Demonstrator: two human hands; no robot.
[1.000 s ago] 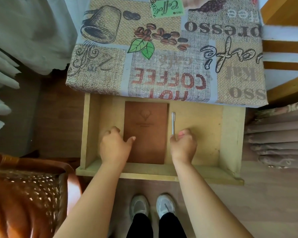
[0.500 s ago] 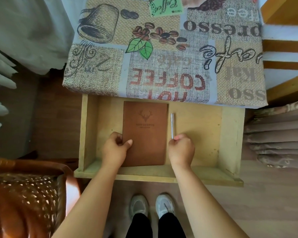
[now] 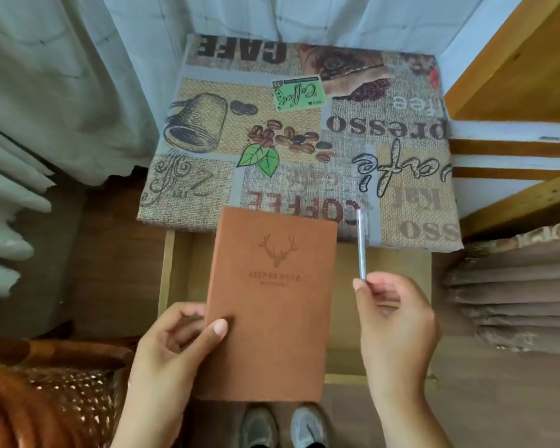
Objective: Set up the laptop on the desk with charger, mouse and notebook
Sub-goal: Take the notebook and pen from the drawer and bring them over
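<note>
Notebook and pen held up above the open drawer.

The left hand point(image 3: 175, 347) grips the brown notebook point(image 3: 272, 302) at its near-left edge, thumb flat on the cover and fingers curled beneath, forearm reaching up from the near side. The notebook is raised over the drawer point(image 3: 175, 279), its far edge overlapping the desk point(image 3: 304, 130) with its coffee-print cloth. To the right, the right hand point(image 3: 395, 321) pinches the near end of a pen point(image 3: 362, 244) between thumb and fingertips, the pen pointing far toward the desk, just beside the notebook's right edge.
</note>
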